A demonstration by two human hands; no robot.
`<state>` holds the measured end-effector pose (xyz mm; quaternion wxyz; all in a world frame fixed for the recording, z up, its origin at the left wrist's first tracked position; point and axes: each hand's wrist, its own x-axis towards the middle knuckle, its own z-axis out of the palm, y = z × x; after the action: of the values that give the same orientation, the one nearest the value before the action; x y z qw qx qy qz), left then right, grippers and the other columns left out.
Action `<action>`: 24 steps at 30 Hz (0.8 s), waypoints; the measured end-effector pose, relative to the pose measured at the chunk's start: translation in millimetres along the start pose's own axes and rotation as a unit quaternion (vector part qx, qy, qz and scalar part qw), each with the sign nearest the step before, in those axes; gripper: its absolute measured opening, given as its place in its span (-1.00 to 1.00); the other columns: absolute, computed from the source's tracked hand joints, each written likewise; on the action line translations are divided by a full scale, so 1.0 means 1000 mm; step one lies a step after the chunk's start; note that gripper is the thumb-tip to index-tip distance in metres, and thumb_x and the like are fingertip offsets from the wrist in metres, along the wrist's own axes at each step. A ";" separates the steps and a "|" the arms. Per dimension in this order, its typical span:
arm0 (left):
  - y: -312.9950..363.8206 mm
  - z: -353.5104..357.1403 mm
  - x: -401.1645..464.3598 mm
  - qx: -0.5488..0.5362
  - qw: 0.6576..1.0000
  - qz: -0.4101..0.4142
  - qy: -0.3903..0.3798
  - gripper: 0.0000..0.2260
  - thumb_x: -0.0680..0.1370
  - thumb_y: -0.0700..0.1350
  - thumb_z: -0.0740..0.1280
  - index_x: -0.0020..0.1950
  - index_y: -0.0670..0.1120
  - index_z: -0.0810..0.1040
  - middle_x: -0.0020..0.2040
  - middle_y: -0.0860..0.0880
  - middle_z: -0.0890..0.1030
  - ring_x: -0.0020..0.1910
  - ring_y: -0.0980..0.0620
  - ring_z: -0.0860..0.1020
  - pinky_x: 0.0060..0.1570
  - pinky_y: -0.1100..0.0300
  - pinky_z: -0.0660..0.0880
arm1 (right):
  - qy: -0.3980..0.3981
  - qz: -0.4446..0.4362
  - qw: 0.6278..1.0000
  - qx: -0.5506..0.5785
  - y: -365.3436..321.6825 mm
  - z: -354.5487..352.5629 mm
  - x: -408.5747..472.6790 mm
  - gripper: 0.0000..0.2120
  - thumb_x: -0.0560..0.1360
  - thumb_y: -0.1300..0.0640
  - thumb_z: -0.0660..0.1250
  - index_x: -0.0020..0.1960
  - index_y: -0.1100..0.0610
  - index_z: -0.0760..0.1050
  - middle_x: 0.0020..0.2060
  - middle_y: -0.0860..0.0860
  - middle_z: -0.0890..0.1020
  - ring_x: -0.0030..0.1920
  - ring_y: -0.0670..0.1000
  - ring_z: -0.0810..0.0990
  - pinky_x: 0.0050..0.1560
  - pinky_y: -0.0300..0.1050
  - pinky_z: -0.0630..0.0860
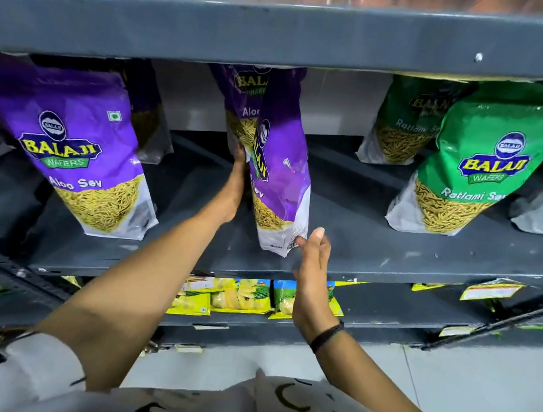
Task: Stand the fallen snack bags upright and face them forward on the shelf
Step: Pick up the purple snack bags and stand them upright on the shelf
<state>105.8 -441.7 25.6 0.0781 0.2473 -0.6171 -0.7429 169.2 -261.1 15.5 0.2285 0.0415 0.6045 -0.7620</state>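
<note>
A purple Aloo Sev bag stands upright in the middle of the grey shelf, turned edge-on so its front faces left. My left hand presses flat against its left face, fingers partly hidden behind the bag. My right hand touches the bag's lower right corner with its fingertips, fingers apart. A second purple bag stands just behind it. Another purple Aloo Sev bag stands at the left, facing forward and leaning. Green Ratlami Sev bags stand at the right.
The upper shelf's edge hangs close above the bag tops. Bare shelf lies on both sides of the middle bag. Yellow and green snack packets fill the lower shelf. Grey tiled floor lies at the lower right.
</note>
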 end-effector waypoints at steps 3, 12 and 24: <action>-0.004 0.003 -0.009 -0.021 1.000 0.005 0.002 -0.30 0.46 0.40 -0.21 0.42 0.09 0.31 0.44 -0.02 0.38 0.40 0.00 0.37 0.48 -0.06 0.19 | -0.008 0.008 1.000 0.001 -0.003 -0.005 0.005 -0.47 0.60 -0.20 -0.06 0.49 0.00 0.10 0.46 0.00 0.35 0.39 -0.11 0.34 0.31 -0.16 0.19; -0.041 -0.001 -0.069 -0.046 0.989 0.036 0.139 -0.50 0.57 0.25 -0.17 0.22 0.09 0.44 0.21 0.06 0.55 0.15 0.15 0.51 0.18 0.16 0.39 | -0.072 -0.012 0.996 -0.050 -0.031 -0.004 0.060 -0.53 0.59 -0.20 0.00 0.33 0.04 0.38 0.33 0.00 0.52 0.27 -0.05 0.50 0.42 0.06 0.38; -0.055 -0.001 -0.093 -0.049 0.973 0.087 0.210 -0.55 0.61 0.14 -0.04 0.34 -0.07 0.38 0.25 -0.05 0.51 0.18 0.11 0.50 0.16 0.17 0.41 | 0.017 -0.094 0.995 -0.030 -0.020 -0.006 0.065 -0.82 0.61 -0.04 0.11 0.14 0.02 0.36 0.07 -0.02 0.52 0.16 0.01 0.50 0.27 -0.04 0.40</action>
<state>196.9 -390.7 -1.5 0.2823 0.3391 -0.5689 -0.6940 101.5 -271.5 10.2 0.1469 -0.0088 0.6320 -0.7608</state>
